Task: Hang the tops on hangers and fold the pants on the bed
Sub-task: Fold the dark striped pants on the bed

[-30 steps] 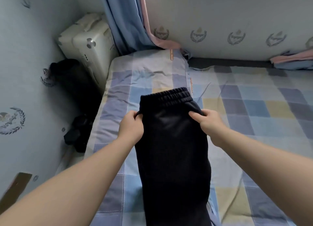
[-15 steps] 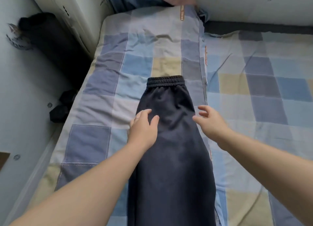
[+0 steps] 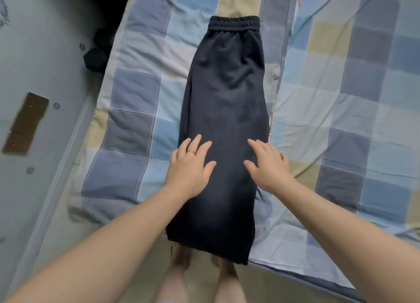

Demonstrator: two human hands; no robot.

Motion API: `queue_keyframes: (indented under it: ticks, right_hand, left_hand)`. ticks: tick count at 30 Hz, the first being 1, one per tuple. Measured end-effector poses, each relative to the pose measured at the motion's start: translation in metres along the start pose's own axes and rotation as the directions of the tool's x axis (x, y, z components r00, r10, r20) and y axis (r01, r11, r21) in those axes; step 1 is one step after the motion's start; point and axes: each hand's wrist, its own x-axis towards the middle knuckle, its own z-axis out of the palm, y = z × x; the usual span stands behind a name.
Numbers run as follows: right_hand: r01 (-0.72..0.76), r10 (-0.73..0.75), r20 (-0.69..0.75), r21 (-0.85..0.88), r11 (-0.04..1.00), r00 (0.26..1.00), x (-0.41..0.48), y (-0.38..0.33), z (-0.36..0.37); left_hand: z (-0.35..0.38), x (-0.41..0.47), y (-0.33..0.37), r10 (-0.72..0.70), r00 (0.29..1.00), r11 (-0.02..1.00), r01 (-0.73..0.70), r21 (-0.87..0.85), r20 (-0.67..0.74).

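One pair of pants (image 3: 225, 121), one quilt (image 3: 341, 87), one ring (image 3: 191, 152), and two hands: left hand (image 3: 189, 167), right hand (image 3: 268, 166).

A brown rectangular patch (image 3: 25, 123) lies flat on the pale grey wall (image 3: 45, 59), with a small round fastener (image 3: 56, 106) just beside it.
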Motion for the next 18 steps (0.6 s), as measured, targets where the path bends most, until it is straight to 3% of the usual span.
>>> queue_keyframes:
  ticks: [5, 11, 18]
  right_hand:
    - [0.023, -0.021, 0.015, -0.099, 0.995, 1.0, -0.072, -0.001, 0.052]
    - [-0.018, 0.023, 0.051, -0.105, 0.994, 0.998, -0.139, -0.002, 0.135]
    - [-0.09, 0.089, -0.028, -0.013, 0.996, 0.996, -0.189, 0.021, 0.232]
  left_hand:
    - [0.04, -0.082, -0.011, 0.016, 0.996, 0.995, -0.025, 0.094, 0.088]
    - [0.099, -0.156, -0.04, 0.006, 0.975, 0.996, -0.025, 0.081, 0.224]
    - [0.157, -0.194, -0.074, -0.029, 0.989, 0.951, 0.072, -0.301, 0.146]
